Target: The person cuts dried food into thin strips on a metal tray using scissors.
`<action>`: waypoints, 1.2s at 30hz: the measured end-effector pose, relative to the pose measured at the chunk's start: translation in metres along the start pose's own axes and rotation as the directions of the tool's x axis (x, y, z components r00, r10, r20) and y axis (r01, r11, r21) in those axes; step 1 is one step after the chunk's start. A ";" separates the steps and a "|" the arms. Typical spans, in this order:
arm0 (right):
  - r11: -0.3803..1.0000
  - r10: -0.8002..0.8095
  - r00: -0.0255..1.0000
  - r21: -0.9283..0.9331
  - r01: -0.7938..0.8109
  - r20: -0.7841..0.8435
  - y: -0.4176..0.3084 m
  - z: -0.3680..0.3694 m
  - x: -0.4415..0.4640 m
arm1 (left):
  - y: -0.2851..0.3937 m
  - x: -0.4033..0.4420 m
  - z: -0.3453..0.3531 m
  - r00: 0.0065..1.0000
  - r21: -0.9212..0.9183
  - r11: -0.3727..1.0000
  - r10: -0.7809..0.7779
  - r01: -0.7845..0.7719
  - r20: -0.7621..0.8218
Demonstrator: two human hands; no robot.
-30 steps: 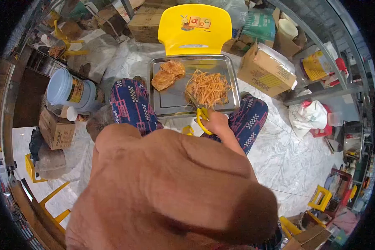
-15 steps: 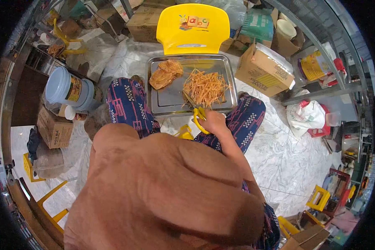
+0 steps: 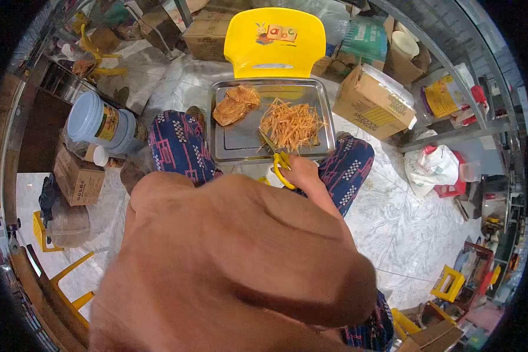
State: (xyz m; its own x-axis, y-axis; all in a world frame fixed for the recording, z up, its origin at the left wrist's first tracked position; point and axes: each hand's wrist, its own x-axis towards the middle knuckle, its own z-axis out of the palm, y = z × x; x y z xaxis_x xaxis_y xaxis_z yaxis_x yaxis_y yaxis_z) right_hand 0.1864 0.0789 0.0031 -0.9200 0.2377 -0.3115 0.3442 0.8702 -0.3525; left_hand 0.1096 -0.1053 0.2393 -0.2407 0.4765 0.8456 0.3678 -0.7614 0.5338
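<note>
My left hand [image 3: 234, 258] fills the lower middle of the view, very close to the camera; its finger ends and anything in them cannot be made out. Yellow-handled scissors [image 3: 282, 164] are in my right hand [image 3: 302, 174], at the near edge of a metal tray [image 3: 234, 154]. The scissor blades point up and left over that edge, beside a heap of thin orange-brown strips [image 3: 292, 124] on the tray's right side. Flat orange-brown pieces [image 3: 236, 105] lie at the tray's upper left, touching neither hand.
A yellow chair back [image 3: 274, 50] stands beyond the tray. Light blue buckets [image 3: 91, 120] and a cardboard box [image 3: 77, 179] are at the left. To the right are an open carton [image 3: 372, 105] and a white bag [image 3: 431, 170]. Patterned trouser legs flank the tray.
The large hand close to the camera has shifted and turned slightly. My right hand and the scissors stay at the tray's near edge. The view has moved a little.
</note>
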 end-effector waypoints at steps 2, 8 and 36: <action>1.000 0.013 0.999 -0.020 -0.013 0.032 0.001 0.000 0.001 | 0.001 0.001 0.001 1.000 0.007 1.000 0.006 -0.006 0.003; 1.000 0.016 1.000 -0.008 -0.016 0.006 0.001 0.002 0.001 | 0.009 0.005 0.001 0.999 0.047 0.998 0.042 -0.043 0.015; -0.281 -0.033 0.988 0.950 0.137 -0.152 0.075 -0.057 -0.042 | -0.066 -0.193 -0.036 0.486 0.725 0.117 -0.811 0.679 -0.325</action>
State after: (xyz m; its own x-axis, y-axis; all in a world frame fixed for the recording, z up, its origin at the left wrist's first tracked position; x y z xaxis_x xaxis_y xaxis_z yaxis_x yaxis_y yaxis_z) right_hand 0.2397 0.1590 0.0401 -0.9486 0.2719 -0.1619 -0.0447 -0.6216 -0.7821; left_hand 0.0995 -0.1632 0.0410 -0.7070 0.7068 -0.0247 0.5308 0.5532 0.6420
